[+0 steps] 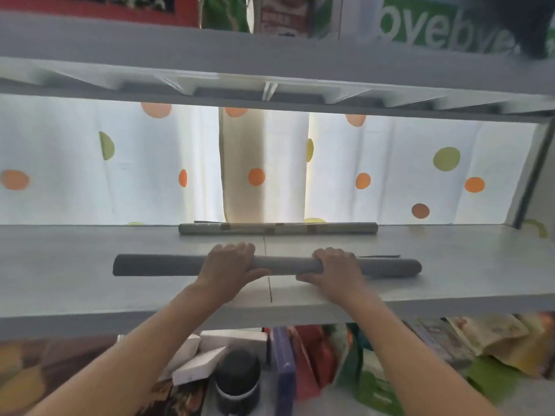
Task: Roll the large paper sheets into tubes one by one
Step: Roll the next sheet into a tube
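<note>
Shelf board (pixel 90 250) runs pale and grey across the view, with bare surface stretching well past both ends of the grey paper tube (pixel 156 265) that lies crosswise on it. Left hand (pixel 229 265) and right hand (pixel 335 267) both lie over the tube's middle stretch, fingers curled over its far side and thumbs laid along the near side, so each grips the roll; a short length of tube shows between the two hands. Beyond the fingertips, a strip of open board separates this tube from a second, lighter rolled tube (pixel 277 228) that lies parallel at the board's far edge, just in front of a white curtain with coloured dots (pixel 390 163). Just beyond the right hand's fingers a thin dark edge of paper (pixel 380 256) shows behind the roll. On the thumb side, bare board continues to the front edge, where both forearms cross it from below. An upper shelf (pixel 270 64) hangs above, leaving a tall gap over the hands. Below the front edge sit packages and a dark jar (pixel 238 376).
</note>
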